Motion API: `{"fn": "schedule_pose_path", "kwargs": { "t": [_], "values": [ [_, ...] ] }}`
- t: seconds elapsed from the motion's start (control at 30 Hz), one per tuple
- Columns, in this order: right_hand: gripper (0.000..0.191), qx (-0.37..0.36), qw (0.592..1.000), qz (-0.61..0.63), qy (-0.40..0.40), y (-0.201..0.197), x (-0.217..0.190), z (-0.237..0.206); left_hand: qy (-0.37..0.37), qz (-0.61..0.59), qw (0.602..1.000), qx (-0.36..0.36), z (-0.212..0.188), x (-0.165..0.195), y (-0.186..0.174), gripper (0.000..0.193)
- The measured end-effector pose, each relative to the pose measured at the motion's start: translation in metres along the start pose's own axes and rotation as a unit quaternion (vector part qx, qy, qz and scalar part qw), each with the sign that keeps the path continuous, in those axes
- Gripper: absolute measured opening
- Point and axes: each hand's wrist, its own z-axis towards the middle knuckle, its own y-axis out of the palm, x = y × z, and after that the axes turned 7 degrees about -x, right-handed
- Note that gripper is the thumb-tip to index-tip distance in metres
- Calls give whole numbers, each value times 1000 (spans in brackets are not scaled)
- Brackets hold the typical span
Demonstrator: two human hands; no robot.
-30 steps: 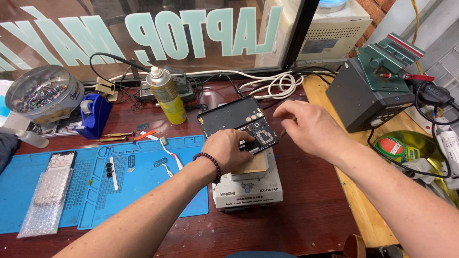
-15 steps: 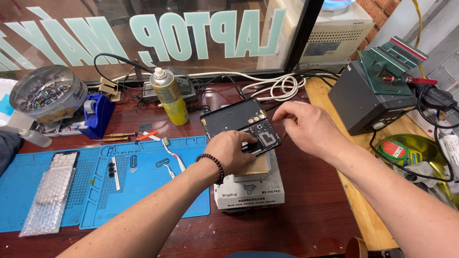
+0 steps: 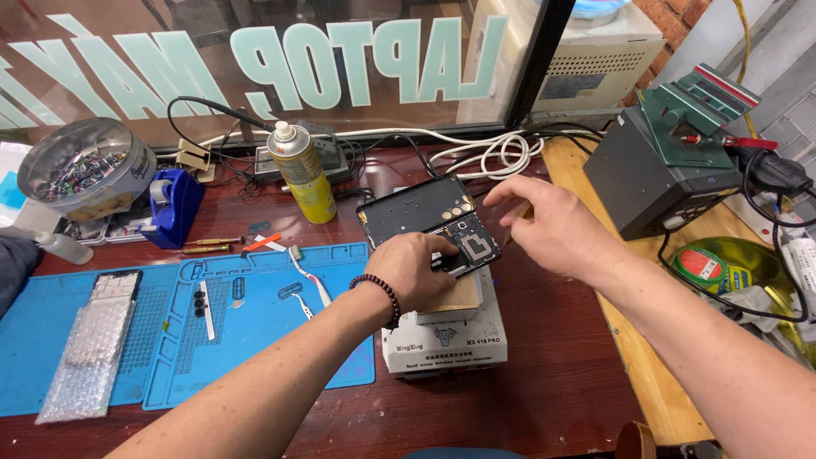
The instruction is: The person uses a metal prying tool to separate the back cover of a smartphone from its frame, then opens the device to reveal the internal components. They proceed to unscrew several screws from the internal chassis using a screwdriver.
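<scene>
An opened black phone [image 3: 414, 212] with its back cover off lies tilted on a white heating-plate machine [image 3: 442, 344], over a tan pad [image 3: 459, 297]. My left hand [image 3: 416, 270], with a dark bead bracelet at the wrist, presses down on the phone's near end with curled fingers. My right hand [image 3: 557, 229] hovers just right of the phone's far corner. Its fingers are spread and I see nothing held in them. The phone's lower part is hidden under my left hand.
A yellow spray can [image 3: 299, 174] stands behind the phone. A blue work mat [image 3: 170, 340] at left carries small tools, a phone frame [image 3: 115, 285] and bubble wrap [image 3: 81, 357]. A blue tape dispenser [image 3: 174, 204], a round parts tin [image 3: 81, 166], white cables [image 3: 489, 153] and a grey power unit [image 3: 654, 174] surround the area.
My right hand has lifted off the phone's camera area and moved right, its fingers spreading. My left hand stays pressed on the phone.
</scene>
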Motion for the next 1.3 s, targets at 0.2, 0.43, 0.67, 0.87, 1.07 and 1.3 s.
{"fn": "schedule_pose_path", "kwargs": {
  "t": [0.2,0.43,0.67,0.87,1.07,1.3],
  "values": [
    [29,8,1000,7,13,1,-3,0,-10,7,1000,1,0,1,0,46],
    [35,-18,997,67,20,4,-7,1,0,2,1000,2,-1,2,-2,47],
    [32,-25,994,77,67,4,-2,5,0,3,1000,1,-2,3,-1,46],
    [31,-5,1000,-27,-13,0,3,5,10,0,1000,9,-1,4,-1,45],
    [26,-6,999,-20,28,-3,0,5,-4,10,1000,-3,-2,6,-3,44],
    [35,-62,994,58,75,-10,-2,1,14,33,999,-18,-1,8,-9,45]
  ]
}}
